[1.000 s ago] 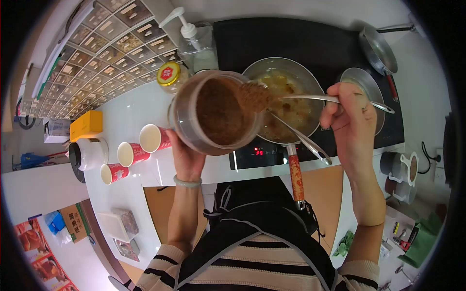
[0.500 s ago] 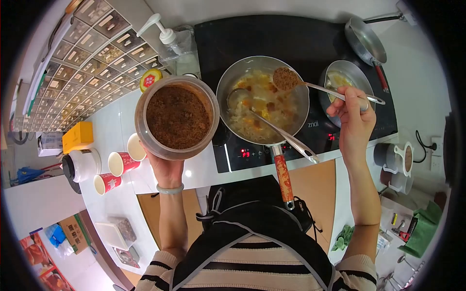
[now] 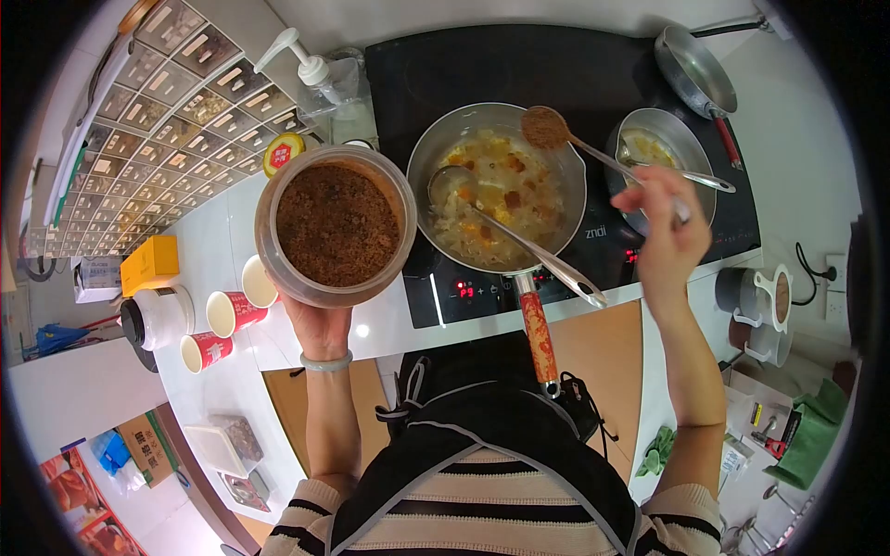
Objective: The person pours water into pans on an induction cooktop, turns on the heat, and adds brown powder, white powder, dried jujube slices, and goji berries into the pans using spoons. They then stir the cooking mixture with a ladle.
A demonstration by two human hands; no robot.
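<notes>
The spoon [image 3: 604, 159] is gripped by its handle in the right hand [image 3: 671, 232], with the bowl turned away from the body and to the left, over the far right part of the pan [image 3: 482, 117]. Its long axis is slanted, from the bowl down to the right hand, the nearer hand to the pan. Brown granules are heaped on the bowl. The jar [image 3: 332, 297], round, clear-walled and filled with similar coarse granules, is supported from below by the closed grip of the left hand [image 3: 321, 328], left of the pan. In the metal pan, pale liquid with orange-brown pieces is contained; a shiny ladle [image 3: 549, 261] is rested across the near rim, beside the patterned orange pan handle [image 3: 539, 338].
</notes>
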